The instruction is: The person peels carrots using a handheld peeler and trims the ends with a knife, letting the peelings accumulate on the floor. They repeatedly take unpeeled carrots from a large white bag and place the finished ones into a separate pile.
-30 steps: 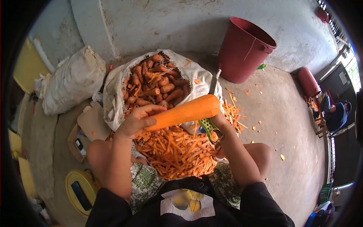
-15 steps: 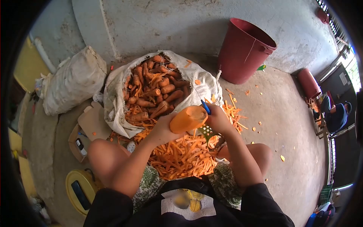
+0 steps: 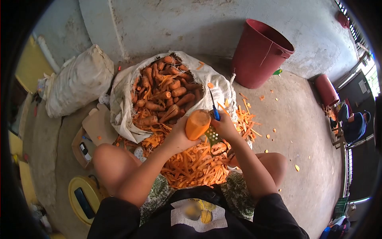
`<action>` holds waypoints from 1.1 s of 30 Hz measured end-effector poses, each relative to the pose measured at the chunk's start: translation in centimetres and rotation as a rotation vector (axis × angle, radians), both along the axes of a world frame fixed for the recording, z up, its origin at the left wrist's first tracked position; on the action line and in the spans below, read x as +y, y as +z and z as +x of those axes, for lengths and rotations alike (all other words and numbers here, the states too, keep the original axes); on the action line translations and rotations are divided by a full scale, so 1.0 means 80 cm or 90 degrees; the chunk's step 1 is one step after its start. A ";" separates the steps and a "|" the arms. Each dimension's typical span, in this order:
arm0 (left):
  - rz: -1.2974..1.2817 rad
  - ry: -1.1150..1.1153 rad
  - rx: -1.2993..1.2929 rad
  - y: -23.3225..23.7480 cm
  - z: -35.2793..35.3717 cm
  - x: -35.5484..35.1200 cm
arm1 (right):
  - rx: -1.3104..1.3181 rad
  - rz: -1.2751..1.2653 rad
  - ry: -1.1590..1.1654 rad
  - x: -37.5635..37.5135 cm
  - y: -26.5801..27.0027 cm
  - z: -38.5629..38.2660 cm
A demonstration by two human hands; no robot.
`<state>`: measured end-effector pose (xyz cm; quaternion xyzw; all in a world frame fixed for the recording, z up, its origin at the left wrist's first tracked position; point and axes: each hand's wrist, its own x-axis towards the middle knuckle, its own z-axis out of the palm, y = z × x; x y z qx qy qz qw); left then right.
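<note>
My left hand (image 3: 178, 138) is wrapped round a thick, peeled carrot (image 3: 197, 126), its broad end facing up. Close on the right, my right hand (image 3: 225, 126) grips a knife (image 3: 216, 113) by its blue handle, the thin blade pointing up and away from me. Below both hands lies a heap of orange carrot peelings (image 3: 191, 167) between my legs. A green piece with white dots (image 3: 213, 136) shows just under my right hand. Beyond the hands, an open white sack (image 3: 121, 107) is full of unpeeled carrots (image 3: 169, 89).
A tall red bin (image 3: 256, 55) stands by the wall. To the left are a tied, full sack (image 3: 79, 81), an open cardboard box (image 3: 97, 125) and a yellow lidded bucket (image 3: 73, 187) with a phone on top. Far right, a person (image 3: 354, 125) sits beside another red bin (image 3: 326, 89).
The carrot has tipped more upright and shifted slightly left. My right hand has turned the knife so its blade points more steeply upward, apart from the carrot's end.
</note>
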<state>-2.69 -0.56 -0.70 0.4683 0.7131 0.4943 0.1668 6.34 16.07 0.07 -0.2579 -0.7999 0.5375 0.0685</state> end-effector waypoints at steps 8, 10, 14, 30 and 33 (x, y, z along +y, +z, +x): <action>0.007 0.233 0.195 -0.007 -0.007 0.006 | -0.089 0.298 0.017 -0.017 0.037 0.007; -0.077 0.232 0.206 -0.004 -0.011 0.004 | -0.127 0.398 0.060 -0.030 0.044 0.007; -0.136 0.248 0.229 -0.009 -0.015 0.005 | -0.173 0.424 0.086 -0.040 0.038 0.006; -0.133 0.267 0.260 -0.021 -0.016 0.011 | -0.199 0.383 -0.013 -0.007 -0.023 -0.008; -0.139 0.253 0.252 -0.024 -0.017 0.013 | -0.217 0.354 0.013 0.000 -0.029 -0.011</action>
